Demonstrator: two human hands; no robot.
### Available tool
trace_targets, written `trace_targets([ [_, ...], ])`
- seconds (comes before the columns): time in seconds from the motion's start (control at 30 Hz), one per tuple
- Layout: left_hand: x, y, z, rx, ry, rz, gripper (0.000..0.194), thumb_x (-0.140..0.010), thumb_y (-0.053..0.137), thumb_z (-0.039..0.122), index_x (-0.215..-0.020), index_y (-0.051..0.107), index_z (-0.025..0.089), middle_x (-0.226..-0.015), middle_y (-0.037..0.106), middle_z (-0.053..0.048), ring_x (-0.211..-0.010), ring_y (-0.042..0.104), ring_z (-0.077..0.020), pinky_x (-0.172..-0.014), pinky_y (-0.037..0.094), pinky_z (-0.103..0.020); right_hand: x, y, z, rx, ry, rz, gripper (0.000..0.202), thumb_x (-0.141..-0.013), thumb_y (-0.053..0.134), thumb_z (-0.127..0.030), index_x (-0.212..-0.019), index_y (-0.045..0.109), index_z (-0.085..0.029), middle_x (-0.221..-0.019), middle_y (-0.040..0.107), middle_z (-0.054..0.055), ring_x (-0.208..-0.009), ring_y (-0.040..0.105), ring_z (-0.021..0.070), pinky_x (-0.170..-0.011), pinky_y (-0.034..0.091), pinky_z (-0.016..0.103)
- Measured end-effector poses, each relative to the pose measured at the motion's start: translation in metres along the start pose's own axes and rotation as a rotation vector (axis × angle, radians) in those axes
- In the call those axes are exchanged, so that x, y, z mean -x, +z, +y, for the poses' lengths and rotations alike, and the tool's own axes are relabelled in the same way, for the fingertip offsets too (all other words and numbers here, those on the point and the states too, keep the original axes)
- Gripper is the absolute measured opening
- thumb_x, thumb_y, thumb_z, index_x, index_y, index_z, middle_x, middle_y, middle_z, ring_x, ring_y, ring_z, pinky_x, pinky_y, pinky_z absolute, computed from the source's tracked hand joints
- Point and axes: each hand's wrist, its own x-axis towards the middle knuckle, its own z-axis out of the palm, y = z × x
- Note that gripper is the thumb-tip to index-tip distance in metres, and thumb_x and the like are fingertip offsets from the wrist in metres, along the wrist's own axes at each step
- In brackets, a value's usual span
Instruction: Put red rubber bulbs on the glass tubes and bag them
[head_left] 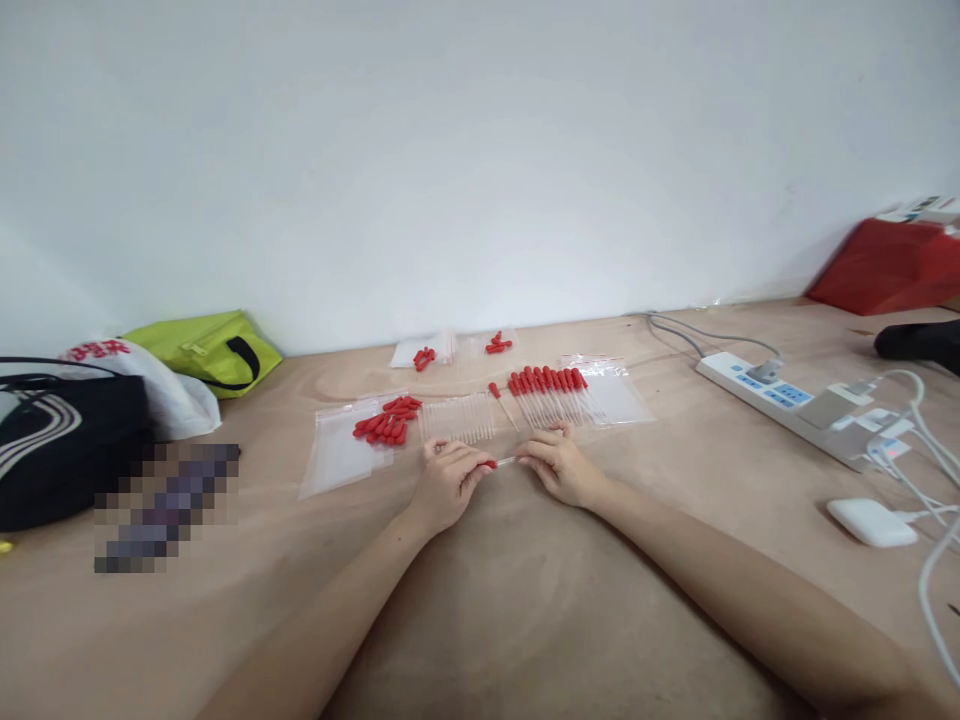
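Between finger and thumb, my left hand (451, 482) pinches a red rubber dropper bulb (489, 464). My right hand (559, 466) is closed on a thin clear dropper tube (508, 460), whose end meets the bulb; how deep it sits I cannot tell. Just beyond my hands lies a row of bare clear tubes (457, 420). To their left, loose red bulbs (384, 425) are heaped on a clear plastic bag (337, 455). One bulb-topped dropper (504, 405) lies alone, and several more droppers (551, 390) lie side by side at its right, on another clear bag (630, 395).
Small groups of red bulbs (424, 358) lie on bags near the wall. On the right are a white power strip (780, 405), cables and a white charging case (871, 522). A green bag (202, 350) and black bag (75, 450) stand left; a red bag (889, 265) stands far right.
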Motion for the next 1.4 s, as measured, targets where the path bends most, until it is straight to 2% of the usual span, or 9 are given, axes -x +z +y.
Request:
trace_targets([
  [0.33, 0.0, -0.002, -0.002, -0.011, 0.005, -0.086, 0.019, -0.087, 0.044, 0.028, -0.079, 0.061, 0.023, -0.076, 0.069, 0.001, -0.077, 0.059, -0.0155, -0.088, 0.02, -0.04, -0.005, -0.008, -0.004, 0.131, -0.059, -0.068, 0.02, -0.083, 0.043, -0.017, -0.087, 0.063, -0.02, -0.075, 0.064, 0.001, -0.069, 0.054, 0.0121, -0.075, 0.02, 0.033],
  [0.6, -0.001, -0.002, -0.001, -0.018, 0.016, -0.034, 0.019, -0.084, 0.048, 0.03, -0.073, 0.061, 0.021, -0.07, 0.067, 0.001, -0.071, 0.059, -0.0146, -0.086, 0.024, -0.039, -0.003, -0.003, -0.015, 0.193, -0.064, -0.025, 0.021, -0.083, 0.041, -0.017, -0.078, 0.061, -0.017, -0.069, 0.061, 0.001, -0.061, 0.046, 0.0115, -0.067, 0.019, 0.031],
  [0.87, 0.002, 0.002, -0.001, 0.0, 0.042, -0.04, 0.017, -0.083, 0.049, 0.032, -0.075, 0.06, 0.021, -0.071, 0.068, 0.0, -0.073, 0.058, -0.0158, -0.088, 0.024, -0.04, -0.004, 0.002, -0.022, 0.203, -0.025, -0.062, 0.023, -0.084, 0.039, -0.019, -0.072, 0.058, -0.017, -0.067, 0.06, 0.001, -0.058, 0.044, 0.0109, -0.065, 0.019, 0.03],
  [1.1, -0.001, 0.001, 0.0, -0.032, 0.029, -0.036, 0.02, -0.083, 0.049, 0.034, -0.075, 0.062, 0.022, -0.072, 0.068, 0.0, -0.074, 0.059, -0.0158, -0.088, 0.024, -0.039, -0.009, 0.002, -0.022, 0.186, 0.012, -0.107, 0.025, -0.087, 0.037, -0.02, -0.072, 0.058, -0.017, -0.067, 0.061, 0.0, -0.06, 0.048, 0.0105, -0.066, 0.018, 0.029],
  [1.27, 0.0, -0.002, -0.006, -0.089, 0.043, -0.025, 0.018, -0.084, 0.049, 0.032, -0.08, 0.064, 0.024, -0.073, 0.068, 0.001, -0.075, 0.059, -0.0158, -0.09, 0.022, -0.041, -0.015, -0.009, -0.02, 0.26, -0.076, -0.136, 0.024, -0.086, 0.042, -0.029, -0.078, 0.062, -0.019, -0.074, 0.062, 0.003, -0.075, 0.05, 0.0146, -0.069, 0.019, 0.032],
  [1.4, 0.001, -0.006, -0.011, -0.149, 0.076, -0.008, 0.019, -0.086, 0.045, 0.025, -0.09, 0.063, 0.03, -0.081, 0.067, 0.001, -0.079, 0.058, -0.0157, -0.093, 0.019, -0.042, -0.017, -0.014, -0.021, 0.299, -0.085, -0.172, 0.021, -0.084, 0.046, -0.027, -0.076, 0.064, -0.02, -0.071, 0.062, 0.004, -0.076, 0.049, 0.0171, -0.07, 0.02, 0.034],
])
